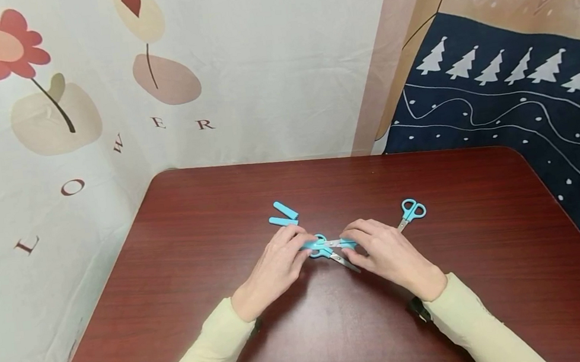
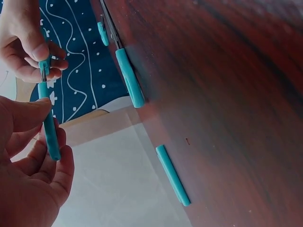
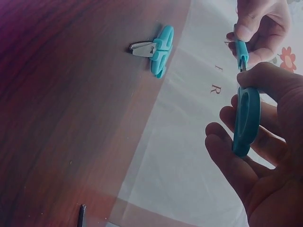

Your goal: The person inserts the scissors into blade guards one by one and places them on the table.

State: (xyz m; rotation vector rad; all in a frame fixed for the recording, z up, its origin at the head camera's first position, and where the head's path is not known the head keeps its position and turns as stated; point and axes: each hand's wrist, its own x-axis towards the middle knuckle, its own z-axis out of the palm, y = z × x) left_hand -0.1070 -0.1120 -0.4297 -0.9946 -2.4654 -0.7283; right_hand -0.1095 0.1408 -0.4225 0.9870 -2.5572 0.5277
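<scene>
Glare is paling the tabletop (image 1: 332,319) toward its near edge; shadows are edging both sleeves (image 1: 207,351); wrist views are looking dimmer.

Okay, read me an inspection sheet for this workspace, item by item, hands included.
Surface: reddish-brown table, wood-grained.
Job's things: held scissors between the hands; near scissors on the table below them; far scissors beyond the right hand. Both pairs on the table show bare blade metal. Two loose blue caps, upper cap and lower cap, lie beyond the left hand.
Clutter: nothing seen.
Hands: left pinches a blade cap at the blade end; right holds the handles.
Cables: nothing seen.
Surroundings: flower-print cloth and navy tree-print cloth.
</scene>
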